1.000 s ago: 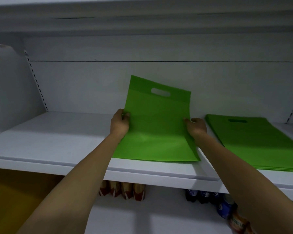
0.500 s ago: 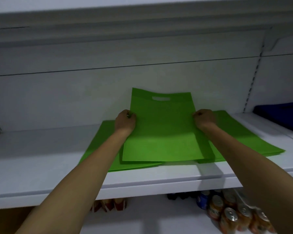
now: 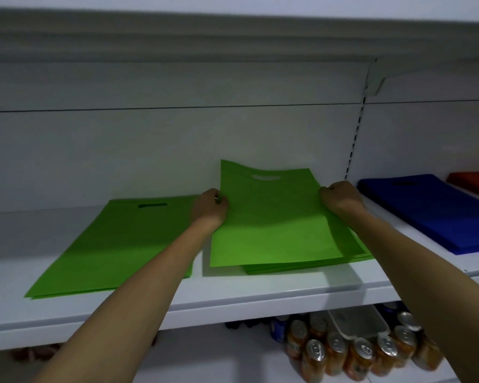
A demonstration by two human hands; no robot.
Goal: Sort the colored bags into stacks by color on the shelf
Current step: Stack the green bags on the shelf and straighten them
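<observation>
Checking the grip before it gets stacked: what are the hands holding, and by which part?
One green bag: the left hand grips its left side edge, the right hand its right side edge.

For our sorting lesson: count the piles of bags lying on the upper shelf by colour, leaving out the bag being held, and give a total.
Green: 2 (left pile; middle pile, under the held green bag)
Blue: 1 (blue pile)
Orange-red: 1 (orange-red pile)
Total: 4
</observation>
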